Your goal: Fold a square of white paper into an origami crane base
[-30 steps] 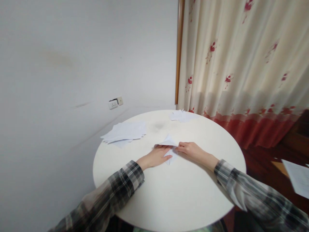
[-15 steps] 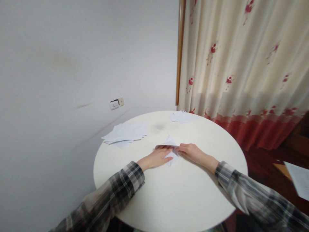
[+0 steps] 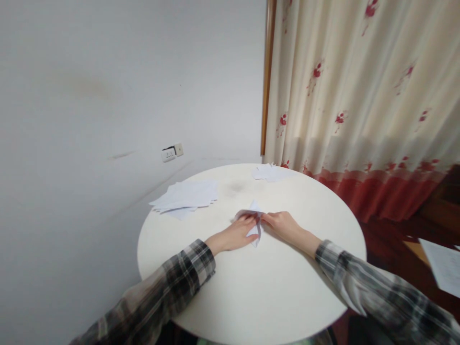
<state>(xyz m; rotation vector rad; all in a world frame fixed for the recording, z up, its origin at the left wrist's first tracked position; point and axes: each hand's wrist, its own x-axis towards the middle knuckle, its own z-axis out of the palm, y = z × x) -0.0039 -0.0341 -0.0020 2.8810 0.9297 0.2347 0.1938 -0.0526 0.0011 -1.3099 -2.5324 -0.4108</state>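
Note:
A small piece of folded white paper [image 3: 254, 206] lies near the middle of the round white table, with a pointed end facing away from me. My left hand [image 3: 237, 234] rests flat on it, fingers stretched out and the thumb apart, pressing the sheet down. Part of the paper rises behind those fingers. From the other side, my right hand [image 3: 282, 224] pinches the paper's right edge, its fingers bent together close to my left fingertips. Both hands cover much of the folds.
A stack of white paper sheets [image 3: 190, 194] lies at the table's left rear. Smaller white paper pieces [image 3: 268, 172] sit at the far edge. The round table [image 3: 266, 292] stands by a wall with a socket [image 3: 168, 154]. A patterned curtain [image 3: 359, 96] hangs behind, right.
My right hand has shifted slightly left, drawing the paper's right side inward so that the sheet looks narrower. The left hand stays almost in place on the paper.

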